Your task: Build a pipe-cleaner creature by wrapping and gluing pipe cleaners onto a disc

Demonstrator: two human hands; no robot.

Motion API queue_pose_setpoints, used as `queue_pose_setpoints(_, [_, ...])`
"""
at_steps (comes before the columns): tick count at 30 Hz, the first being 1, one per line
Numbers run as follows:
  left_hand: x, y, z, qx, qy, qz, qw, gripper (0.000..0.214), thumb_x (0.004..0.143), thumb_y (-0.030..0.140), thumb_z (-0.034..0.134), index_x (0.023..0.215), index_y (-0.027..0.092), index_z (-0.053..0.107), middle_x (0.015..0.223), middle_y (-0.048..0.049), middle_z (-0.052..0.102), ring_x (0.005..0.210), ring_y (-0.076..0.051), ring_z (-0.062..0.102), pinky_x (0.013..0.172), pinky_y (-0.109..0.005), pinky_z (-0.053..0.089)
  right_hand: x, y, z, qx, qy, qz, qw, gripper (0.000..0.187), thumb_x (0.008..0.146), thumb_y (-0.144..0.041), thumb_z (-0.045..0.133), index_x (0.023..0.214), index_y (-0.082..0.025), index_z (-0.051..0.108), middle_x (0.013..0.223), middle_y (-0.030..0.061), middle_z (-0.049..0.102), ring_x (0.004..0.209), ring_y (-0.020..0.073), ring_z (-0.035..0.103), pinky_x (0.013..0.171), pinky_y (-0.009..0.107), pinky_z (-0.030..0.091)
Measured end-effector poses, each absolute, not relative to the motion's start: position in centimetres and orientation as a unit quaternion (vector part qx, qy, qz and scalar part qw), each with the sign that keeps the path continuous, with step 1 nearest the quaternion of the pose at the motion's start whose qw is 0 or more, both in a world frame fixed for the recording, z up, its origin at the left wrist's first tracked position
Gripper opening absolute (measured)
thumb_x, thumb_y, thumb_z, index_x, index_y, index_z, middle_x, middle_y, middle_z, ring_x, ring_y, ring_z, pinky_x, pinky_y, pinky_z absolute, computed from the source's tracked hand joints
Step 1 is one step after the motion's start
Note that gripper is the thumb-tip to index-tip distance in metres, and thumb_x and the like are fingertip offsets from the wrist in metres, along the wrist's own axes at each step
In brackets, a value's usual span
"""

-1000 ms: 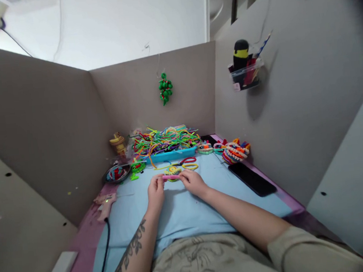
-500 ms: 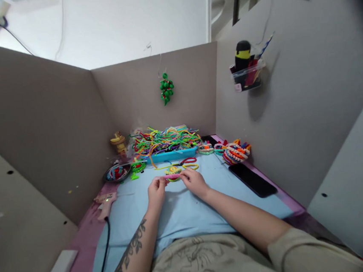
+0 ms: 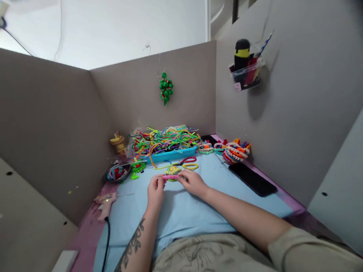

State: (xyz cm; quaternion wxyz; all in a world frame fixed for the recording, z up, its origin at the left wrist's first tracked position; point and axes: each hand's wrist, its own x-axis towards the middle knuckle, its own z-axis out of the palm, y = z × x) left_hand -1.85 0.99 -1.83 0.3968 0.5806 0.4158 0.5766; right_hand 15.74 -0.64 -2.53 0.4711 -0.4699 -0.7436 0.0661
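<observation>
A short pink pipe cleaner [image 3: 170,177] stretches level between my two hands, above the blue cloth. My left hand [image 3: 156,190] pinches its left end between thumb and fingers. At the other end, my right hand [image 3: 193,182] is closed on it in the same way. Just behind the pink piece sits a small yellow and light-coloured pipe-cleaner figure [image 3: 172,170], its lower part hidden. Scissors [image 3: 189,163] with red and yellow handles lie beyond my right hand.
A blue tray [image 3: 173,155] heaped with coloured pipe cleaners stands at the back. On the left are a pink glue gun [image 3: 106,204] with a black cord, a dark bowl [image 3: 117,173] and a green figure [image 3: 138,166]. A phone [image 3: 252,179] and pipe-cleaner bundles [image 3: 234,152] lie right.
Both hands have shifted very slightly left, still holding the pink pipe cleaner between them. The rest of the table looks the same.
</observation>
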Motion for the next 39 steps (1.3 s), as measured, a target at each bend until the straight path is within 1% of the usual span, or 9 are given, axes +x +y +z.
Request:
queue_pose_setpoints(3, [-1.93, 1.03, -1.96, 0.6, 0.415, 0.565, 0.386, 0.035, 0.077, 0.047, 0.054, 0.089, 0.016, 0.062, 0.076, -0.0042, 0.062, 0.07, -0.015, 0.057, 0.063, -0.026, 0.046, 15.78, -0.57, -2.51, -0.477, -0.741, 0.064, 0.469, 0.016, 0.087, -0.024, 0.048, 0.085, -0.02, 0.063, 0.079, 0.0034, 0.06, 0.074, 0.0151, 0.054, 0.067, 0.025, 0.041])
queue_pose_setpoints(6, [-1.94, 0.98, -1.87, 0.604, 0.411, 0.553, 0.401, 0.031, 0.077, 0.043, 0.054, 0.09, 0.016, 0.061, 0.079, -0.0047, 0.064, 0.07, -0.015, 0.058, 0.063, -0.026, 0.045, 15.89, -0.46, -2.44, -0.487, -0.732, 0.067, 0.471, 0.02, 0.088, -0.023, 0.044, 0.083, -0.019, 0.063, 0.077, 0.0033, 0.06, 0.073, 0.0154, 0.055, 0.066, 0.025, 0.04])
queue_pose_setpoints(11, [-2.1, 0.91, -1.64, 0.598, 0.417, 0.568, 0.382, 0.027, 0.076, 0.04, 0.055, 0.086, 0.016, 0.063, 0.075, -0.0046, 0.065, 0.067, -0.016, 0.058, 0.059, -0.025, 0.045, 16.03, -0.31, -2.52, -0.495, -0.723, 0.083, 0.475, 0.024, 0.089, -0.026, 0.041, 0.079, -0.02, 0.062, 0.07, 0.0019, 0.061, 0.068, 0.0153, 0.055, 0.061, 0.024, 0.038])
queue_pose_setpoints(14, [-2.21, 0.95, -1.65, 0.594, 0.42, 0.578, 0.369, 0.027, 0.076, 0.039, 0.054, 0.087, 0.017, 0.064, 0.075, -0.0042, 0.066, 0.068, -0.016, 0.059, 0.059, -0.025, 0.045, 16.01, -0.29, -2.61, -0.51, -0.711, 0.089, 0.475, 0.025, 0.089, -0.026, 0.041, 0.077, -0.019, 0.062, 0.069, 0.0017, 0.061, 0.066, 0.0153, 0.055, 0.059, 0.024, 0.037])
queue_pose_setpoints(18, [-2.06, 0.99, -1.74, 0.605, 0.414, 0.56, 0.385, 0.027, 0.075, 0.039, 0.055, 0.087, 0.016, 0.065, 0.072, -0.0043, 0.065, 0.065, -0.015, 0.057, 0.06, -0.025, 0.046, 15.98, -0.32, -2.6, -0.515, -0.705, 0.079, 0.481, 0.023, 0.088, -0.026, 0.043, 0.079, -0.019, 0.063, 0.073, 0.0027, 0.062, 0.07, 0.0161, 0.056, 0.062, 0.025, 0.039])
queue_pose_setpoints(25, [-1.75, 0.55, -1.31, 0.584, 0.42, 0.562, 0.408, 0.032, 0.071, 0.045, 0.06, 0.083, 0.016, 0.065, 0.073, -0.0046, 0.065, 0.064, -0.015, 0.057, 0.059, -0.024, 0.045, 15.91, -0.15, -2.73, -0.521, -0.7, 0.054, 0.485, 0.018, 0.087, -0.026, 0.046, 0.083, -0.02, 0.063, 0.079, 0.0034, 0.063, 0.076, 0.0168, 0.056, 0.068, 0.026, 0.04])
queue_pose_setpoints(32, [-1.98, 0.66, -1.22, 0.56, 0.451, 0.569, 0.399, 0.039, 0.07, 0.053, 0.059, 0.07, 0.014, 0.063, 0.059, -0.0016, 0.06, 0.054, -0.013, 0.052, 0.054, -0.023, 0.041, 15.8, -0.36, -2.63, -0.499, -0.714, 0.057, 0.488, 0.011, 0.083, -0.022, 0.052, 0.079, -0.02, 0.062, 0.075, 0.0024, 0.061, 0.073, 0.0159, 0.054, 0.067, 0.026, 0.04])
queue_pose_setpoints(36, [-1.87, 0.93, -1.42, 0.54, 0.428, 0.581, 0.434, 0.042, 0.071, 0.054, 0.058, 0.08, 0.013, 0.063, 0.062, -0.0005, 0.058, 0.053, -0.011, 0.05, 0.053, -0.023, 0.041, 15.73, -0.5, -2.63, -0.465, -0.734, 0.053, 0.492, 0.009, 0.081, -0.018, 0.053, 0.076, -0.019, 0.06, 0.074, 0.0019, 0.058, 0.072, 0.0154, 0.052, 0.067, 0.026, 0.04])
queue_pose_setpoints(39, [-1.83, 0.97, -1.54, 0.547, 0.418, 0.585, 0.429, 0.042, 0.072, 0.054, 0.056, 0.084, 0.014, 0.063, 0.062, 0.0004, 0.056, 0.054, -0.011, 0.05, 0.053, -0.023, 0.041, 15.59, -0.59, -2.64, -0.458, -0.742, 0.061, 0.486, 0.007, 0.078, -0.016, 0.054, 0.076, -0.019, 0.059, 0.075, 0.0016, 0.057, 0.072, 0.015, 0.052, 0.067, 0.025, 0.04])
